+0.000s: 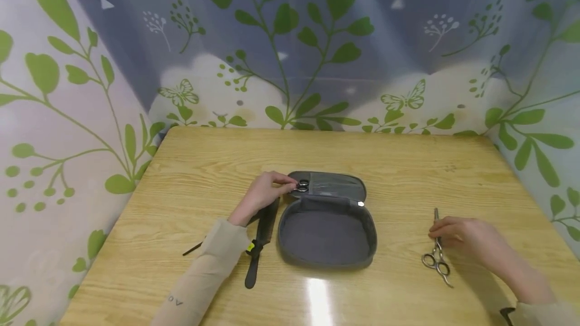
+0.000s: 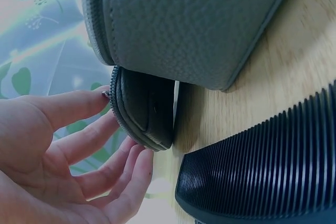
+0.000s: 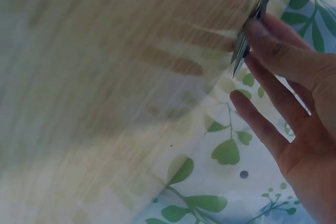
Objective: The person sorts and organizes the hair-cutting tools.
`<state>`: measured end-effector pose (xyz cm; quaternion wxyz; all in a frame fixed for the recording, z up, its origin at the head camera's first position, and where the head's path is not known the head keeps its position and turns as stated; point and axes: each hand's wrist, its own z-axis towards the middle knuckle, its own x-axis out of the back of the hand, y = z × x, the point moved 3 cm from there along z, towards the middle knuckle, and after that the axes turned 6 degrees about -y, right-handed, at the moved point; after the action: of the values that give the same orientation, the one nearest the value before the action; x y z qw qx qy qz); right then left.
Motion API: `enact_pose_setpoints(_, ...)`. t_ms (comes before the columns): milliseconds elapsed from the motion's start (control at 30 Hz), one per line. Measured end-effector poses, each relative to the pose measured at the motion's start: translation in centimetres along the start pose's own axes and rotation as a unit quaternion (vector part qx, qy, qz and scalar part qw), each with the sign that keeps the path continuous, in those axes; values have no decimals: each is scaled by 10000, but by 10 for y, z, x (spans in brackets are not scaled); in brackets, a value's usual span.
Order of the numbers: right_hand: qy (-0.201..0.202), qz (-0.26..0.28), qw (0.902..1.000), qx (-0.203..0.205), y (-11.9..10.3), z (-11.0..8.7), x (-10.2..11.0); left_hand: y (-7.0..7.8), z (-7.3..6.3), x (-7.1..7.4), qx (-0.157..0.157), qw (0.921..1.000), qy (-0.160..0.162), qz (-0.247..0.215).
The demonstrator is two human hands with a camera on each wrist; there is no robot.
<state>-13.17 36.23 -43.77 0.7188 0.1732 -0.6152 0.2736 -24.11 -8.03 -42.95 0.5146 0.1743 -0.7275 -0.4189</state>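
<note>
A dark grey zip case point(image 1: 327, 260) lies unfolded on the table, its lid point(image 1: 353, 187) flat behind the hollow base. Scissors with dark finger rings point(image 1: 303, 183) stick out of the lid's left side, their blades hidden in its pocket. My left hand point(image 1: 267, 190) pinches the end of these scissors' handle; in the left wrist view its fingertips are right at the zipped edge point(image 2: 118, 103). Over at the right, my right hand point(image 1: 466, 235) holds a second pair of silver scissors point(image 1: 437, 260) by the blades, handles toward me. Thumb and fingers grip them in the right wrist view point(image 3: 257, 19).
Beside the case on the left lies a black comb point(image 1: 267, 225) with a handle and a yellow-green mark, its teeth large in the left wrist view point(image 2: 262, 166). A thin dark stick point(image 1: 192, 249) shows past the left sleeve. Leaf-patterned curtains point(image 1: 290, 64) border the wooden table point(image 1: 226, 150).
</note>
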Motion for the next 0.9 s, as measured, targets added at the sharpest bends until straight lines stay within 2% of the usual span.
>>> enact_pose_setpoints(133, 284, -9, 9996, 5, 1, -2, -2, 0, -1, 1, 44, 10000, 21, -4)
enact_pose_setpoints(433, 282, -160, 9995, -19, 2, -1, -2, 1, -1, 0, 139, 9999, 1, -59)
enact_pose_setpoints(767, 598, -82, 9965, 577, 1, -3, -8, -1, -1, -1, 89, 9999, -9, -74)
enact_pose_setpoints(900, 659, 136, 9961, 573, 1, -3, -8, 0, -1, 0, 83, 9999, 54, -36)
